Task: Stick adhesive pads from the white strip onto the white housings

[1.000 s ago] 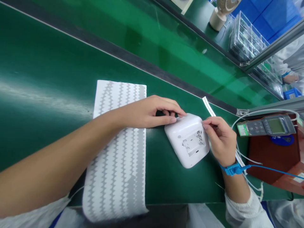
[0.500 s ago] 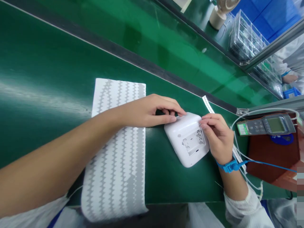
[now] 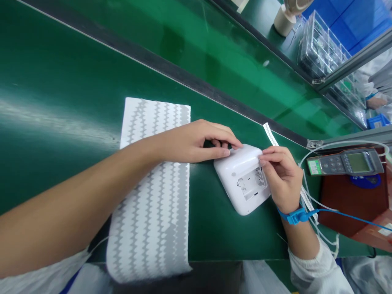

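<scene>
White housing (image 3: 241,177) lies back-up on green bench (image 3: 76,81), just right of the zigzag mat (image 3: 153,192). My left hand (image 3: 196,143) pins its far-left corner, fingertips pressing, nothing grasped. My right hand (image 3: 283,177), at its right edge, pinches something small over the open recess (image 3: 251,183); too small to tell what. Recess uncovered. Perforated strip (image 3: 270,134) passes behind housing.

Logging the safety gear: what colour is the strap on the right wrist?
Bright blue wrist strap, seen in the head view.
</scene>
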`<action>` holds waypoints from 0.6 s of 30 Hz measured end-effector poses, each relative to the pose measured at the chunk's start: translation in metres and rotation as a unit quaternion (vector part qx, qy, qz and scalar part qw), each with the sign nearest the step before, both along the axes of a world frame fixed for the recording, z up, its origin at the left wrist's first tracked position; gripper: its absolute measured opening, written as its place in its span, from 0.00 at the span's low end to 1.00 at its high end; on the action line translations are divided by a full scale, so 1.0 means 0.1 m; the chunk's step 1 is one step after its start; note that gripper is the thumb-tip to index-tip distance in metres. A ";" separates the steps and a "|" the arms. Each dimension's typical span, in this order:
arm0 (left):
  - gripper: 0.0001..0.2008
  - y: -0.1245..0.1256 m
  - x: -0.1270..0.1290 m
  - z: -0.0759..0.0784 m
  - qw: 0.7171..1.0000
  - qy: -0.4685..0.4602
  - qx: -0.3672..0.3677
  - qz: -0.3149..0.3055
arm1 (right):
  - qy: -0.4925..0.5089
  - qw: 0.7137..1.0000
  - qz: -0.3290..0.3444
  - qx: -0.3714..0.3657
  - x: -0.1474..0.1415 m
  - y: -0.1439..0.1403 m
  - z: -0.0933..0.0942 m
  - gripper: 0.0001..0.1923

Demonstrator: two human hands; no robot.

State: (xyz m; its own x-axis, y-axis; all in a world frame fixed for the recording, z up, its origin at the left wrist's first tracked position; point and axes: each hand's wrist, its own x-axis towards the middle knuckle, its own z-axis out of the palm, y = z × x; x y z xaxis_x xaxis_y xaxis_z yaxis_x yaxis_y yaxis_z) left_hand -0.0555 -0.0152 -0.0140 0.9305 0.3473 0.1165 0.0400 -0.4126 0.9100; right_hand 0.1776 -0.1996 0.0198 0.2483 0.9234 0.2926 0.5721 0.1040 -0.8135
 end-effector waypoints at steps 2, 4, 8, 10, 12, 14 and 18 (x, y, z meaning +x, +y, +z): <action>0.17 0.00 0.00 0.00 1.000 -0.001 -0.002 0.000 | -0.004 1.000 -0.004 -0.003 -0.02 0.00 0.00 0.05; 0.17 0.00 0.00 0.00 1.000 -0.003 -0.007 0.003 | -0.003 1.000 -0.008 -0.009 -0.04 0.00 0.00 0.05; 0.16 -0.01 0.01 0.00 1.000 -0.005 -0.013 0.003 | 0.036 0.999 -0.019 -0.026 -0.06 0.02 -0.02 0.04; 0.16 0.00 0.01 0.00 1.000 -0.007 -0.010 0.001 | 0.079 0.996 -0.018 -0.036 -0.05 0.03 -0.06 0.02; 0.16 0.00 0.01 0.00 1.000 -0.008 -0.005 0.000 | 0.132 0.990 -0.017 -0.043 -0.04 0.05 -0.10 0.04; 0.17 0.00 0.01 0.00 1.000 -0.008 -0.002 -0.001 | 0.184 0.982 -0.020 -0.044 -0.03 0.07 -0.15 0.08; 0.17 0.01 0.01 0.00 1.000 -0.012 0.007 -0.005 | 0.197 0.979 -0.030 -0.038 -0.04 0.07 -0.19 0.10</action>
State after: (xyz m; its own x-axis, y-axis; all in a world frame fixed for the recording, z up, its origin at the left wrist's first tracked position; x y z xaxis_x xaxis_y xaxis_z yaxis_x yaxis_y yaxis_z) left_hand -0.0545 -0.0146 -0.0137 0.9307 0.3360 0.1445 0.0131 -0.4254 0.9049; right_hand 0.1739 -0.1925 0.0006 0.3825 0.9191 0.0943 0.2148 0.0108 -0.9766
